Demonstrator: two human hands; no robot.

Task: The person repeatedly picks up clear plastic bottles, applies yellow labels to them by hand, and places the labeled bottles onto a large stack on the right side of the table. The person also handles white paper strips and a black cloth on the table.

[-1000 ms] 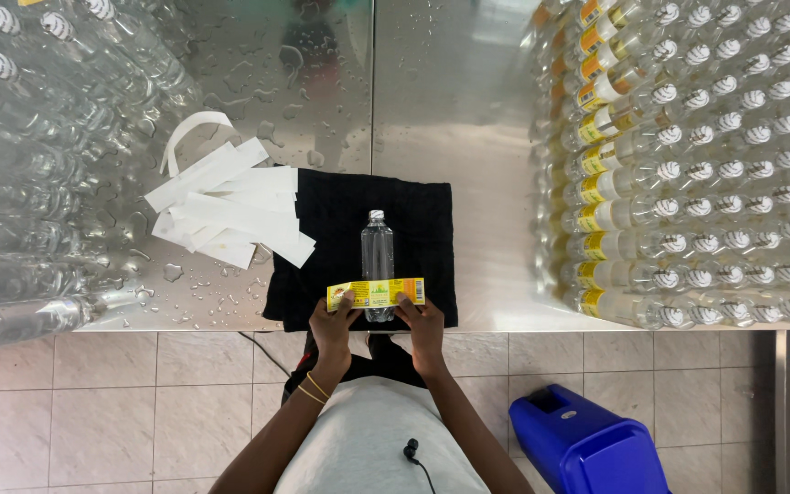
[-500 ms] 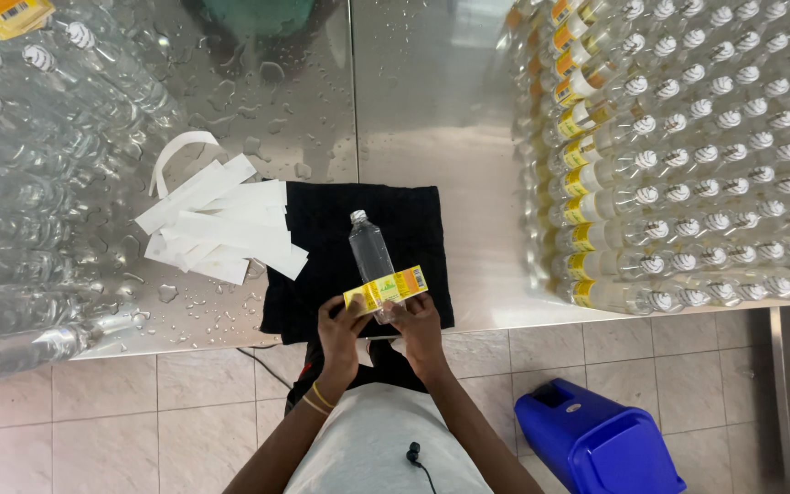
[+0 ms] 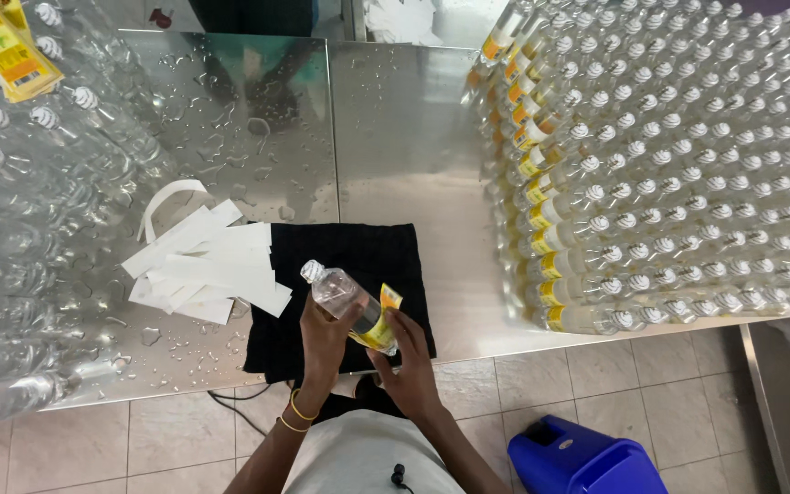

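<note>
A small clear plastic bottle (image 3: pixel 333 287) with a white cap lies tilted over a black cloth (image 3: pixel 349 252) on the steel table. My left hand (image 3: pixel 325 346) grips its body from below. A yellow label (image 3: pixel 379 322) is partly wrapped round the bottle's lower half, and my right hand (image 3: pixel 406 364) presses it against the bottle with its fingers.
White backing strips (image 3: pixel 203 265) are piled left of the cloth. Unlabelled clear bottles (image 3: pixel 20 229) crowd the left side, several rows of yellow-labelled bottles (image 3: pixel 669 165) lie stacked on the right. A stack of yellow labels (image 3: pixel 2 46) sits at top left. A blue bin (image 3: pixel 578 457) stands on the tiled floor.
The bottle stood upright with the flat label held in front of it; now it is tipped to the left in my left hand and the label wraps round it.
</note>
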